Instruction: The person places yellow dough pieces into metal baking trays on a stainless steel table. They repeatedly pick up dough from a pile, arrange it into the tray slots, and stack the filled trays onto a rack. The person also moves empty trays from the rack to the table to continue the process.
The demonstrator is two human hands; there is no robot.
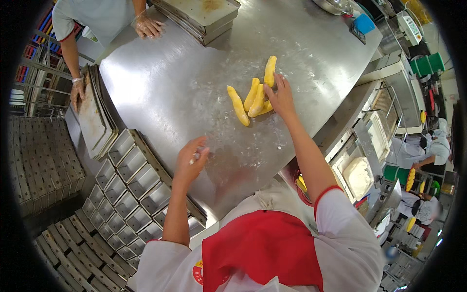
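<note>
Several elongated yellow dough pieces (238, 106), dusted with flour, lie on a stainless steel table (175, 84) before me. One long dough piece (270, 70) lies apart from the group, farther from me. My right hand (281, 95) is at its near end, thumb and fingers spread around that end. That thumb is also close to the dough pieces below it. Nearer to me and to the left, my left hand (192, 158) hovers by the tabletop with loosely curled, parted fingers. It is blurred, with a whitish patch at the fingers, and holds no dough piece.
Stacked metal trays (204, 18) stand at the table's far side. A co-worker's gloved hand (149, 26) rests nearby; the other (77, 93) touches upright trays (96, 120). Metal loaf pans (135, 175) line the left edge. A blue container (363, 24) sits at the far right corner.
</note>
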